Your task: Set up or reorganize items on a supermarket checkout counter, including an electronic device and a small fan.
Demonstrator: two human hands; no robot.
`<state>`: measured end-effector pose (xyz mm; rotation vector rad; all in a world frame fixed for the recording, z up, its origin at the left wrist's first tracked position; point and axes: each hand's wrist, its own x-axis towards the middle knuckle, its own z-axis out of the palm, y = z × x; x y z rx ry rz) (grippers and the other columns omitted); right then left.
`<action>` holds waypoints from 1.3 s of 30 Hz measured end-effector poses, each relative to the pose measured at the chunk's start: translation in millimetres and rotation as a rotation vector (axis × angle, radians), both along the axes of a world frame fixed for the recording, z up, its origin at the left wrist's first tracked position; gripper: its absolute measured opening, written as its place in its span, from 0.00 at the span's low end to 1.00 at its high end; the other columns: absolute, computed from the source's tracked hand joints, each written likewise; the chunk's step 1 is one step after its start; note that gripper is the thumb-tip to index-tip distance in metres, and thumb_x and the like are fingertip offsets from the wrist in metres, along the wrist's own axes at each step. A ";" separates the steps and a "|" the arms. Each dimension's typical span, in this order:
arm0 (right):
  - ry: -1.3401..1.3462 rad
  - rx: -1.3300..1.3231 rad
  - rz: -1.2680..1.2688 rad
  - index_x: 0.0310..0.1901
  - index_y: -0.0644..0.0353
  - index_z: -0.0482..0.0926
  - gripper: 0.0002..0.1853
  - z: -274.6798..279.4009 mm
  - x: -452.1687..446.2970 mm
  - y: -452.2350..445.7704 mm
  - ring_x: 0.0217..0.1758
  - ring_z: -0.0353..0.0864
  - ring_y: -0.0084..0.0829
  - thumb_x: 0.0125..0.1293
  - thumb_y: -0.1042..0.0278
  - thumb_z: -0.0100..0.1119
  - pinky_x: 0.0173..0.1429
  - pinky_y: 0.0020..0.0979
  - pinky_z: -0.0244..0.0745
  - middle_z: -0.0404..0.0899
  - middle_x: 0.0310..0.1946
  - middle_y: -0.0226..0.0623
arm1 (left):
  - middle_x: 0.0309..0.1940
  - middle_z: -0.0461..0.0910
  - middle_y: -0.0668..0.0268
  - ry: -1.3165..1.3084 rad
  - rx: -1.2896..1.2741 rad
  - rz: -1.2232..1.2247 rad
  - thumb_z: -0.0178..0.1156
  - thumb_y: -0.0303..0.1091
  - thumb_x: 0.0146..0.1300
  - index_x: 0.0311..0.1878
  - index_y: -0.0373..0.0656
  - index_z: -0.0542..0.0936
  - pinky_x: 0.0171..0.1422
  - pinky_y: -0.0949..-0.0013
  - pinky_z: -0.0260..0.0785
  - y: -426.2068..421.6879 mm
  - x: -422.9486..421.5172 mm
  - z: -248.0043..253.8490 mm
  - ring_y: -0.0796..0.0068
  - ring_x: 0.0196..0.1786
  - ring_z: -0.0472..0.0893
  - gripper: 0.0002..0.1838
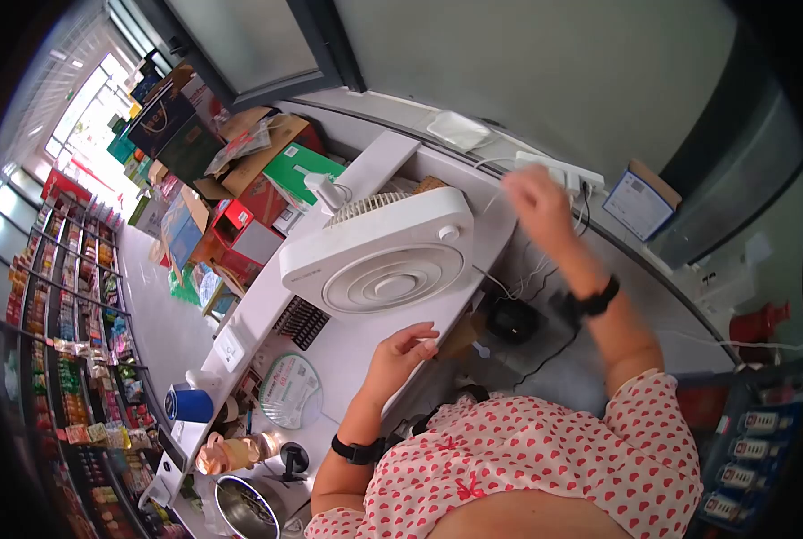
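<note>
Though blurry, right hand (pixel 540 203) near sockets (pixel 577 179)

i see a narrow gap between the white fan (pixel 379 256) and my left grip (pixel 401 352); near my right grip (pixel 541 199), the power strip (pixel 590 177) and loose cables (pixel 509 292) are the obstacles.

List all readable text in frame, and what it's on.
None reads clearly.
White box fan: small marking on the front edge, too small.
Hand fan: green print, too small.
Blue-edged box by the wall: printed panel, too small.
Dark paper bag: pale lettering, too blurred.
Blue-and-white packs: labels too blurred.
</note>
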<state>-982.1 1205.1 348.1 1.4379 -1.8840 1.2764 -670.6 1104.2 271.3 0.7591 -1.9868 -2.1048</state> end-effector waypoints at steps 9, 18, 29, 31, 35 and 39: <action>0.515 0.746 -0.365 0.33 0.59 0.82 0.08 -79.5 -218.8 -104.7 0.45 0.81 0.43 0.61 0.70 0.52 0.45 0.43 0.78 0.77 0.39 0.43 | 0.48 0.81 0.59 -0.228 0.032 0.312 0.56 0.37 0.69 0.61 0.33 0.72 0.51 0.70 0.74 -12.7 49.3 -53.9 0.72 0.45 0.81 0.22; 0.373 0.618 -0.276 0.43 0.57 0.80 0.11 -72.1 -208.6 -90.4 0.46 0.79 0.45 0.69 0.65 0.49 0.48 0.44 0.74 0.76 0.41 0.43 | 0.40 0.83 0.60 -0.459 -0.173 0.755 0.60 0.40 0.64 0.54 0.35 0.78 0.44 0.70 0.73 -36.1 158.4 -156.6 0.72 0.39 0.82 0.21; 0.139 0.250 0.336 0.43 0.66 0.79 0.08 -93.8 49.8 2.7 0.32 0.76 0.37 0.63 0.79 0.56 0.36 0.32 0.71 0.77 0.32 0.41 | 0.47 0.74 0.47 -1.062 -0.508 0.927 0.64 0.50 0.58 0.49 0.34 0.72 0.46 0.55 0.75 -31.3 207.8 -181.8 0.47 0.44 0.80 0.28; 0.177 0.406 0.495 0.39 0.66 0.79 0.07 -112.2 107.4 -7.8 0.30 0.75 0.40 0.60 0.81 0.56 0.34 0.35 0.70 0.75 0.28 0.42 | 0.47 0.74 0.46 -1.103 -0.481 0.909 0.64 0.50 0.58 0.50 0.32 0.71 0.46 0.55 0.75 -27.8 218.3 -185.8 0.47 0.45 0.80 0.30; -0.057 0.509 0.908 0.36 0.63 0.80 0.06 -125.3 209.8 -47.0 0.27 0.76 0.42 0.56 0.79 0.58 0.32 0.38 0.71 0.75 0.25 0.40 | 0.41 0.79 0.48 -1.085 -0.494 0.943 0.64 0.48 0.57 0.44 0.33 0.74 0.47 0.51 0.74 -17.7 248.6 -208.4 0.45 0.43 0.80 0.25; -0.161 0.626 1.059 0.37 0.61 0.81 0.05 -156.0 274.7 -79.3 0.28 0.78 0.40 0.58 0.76 0.59 0.33 0.37 0.72 0.77 0.27 0.39 | 0.35 0.81 0.48 -1.048 -0.416 0.826 0.61 0.42 0.57 0.45 0.32 0.75 0.45 0.53 0.75 -23.3 265.8 -202.5 0.46 0.39 0.81 0.22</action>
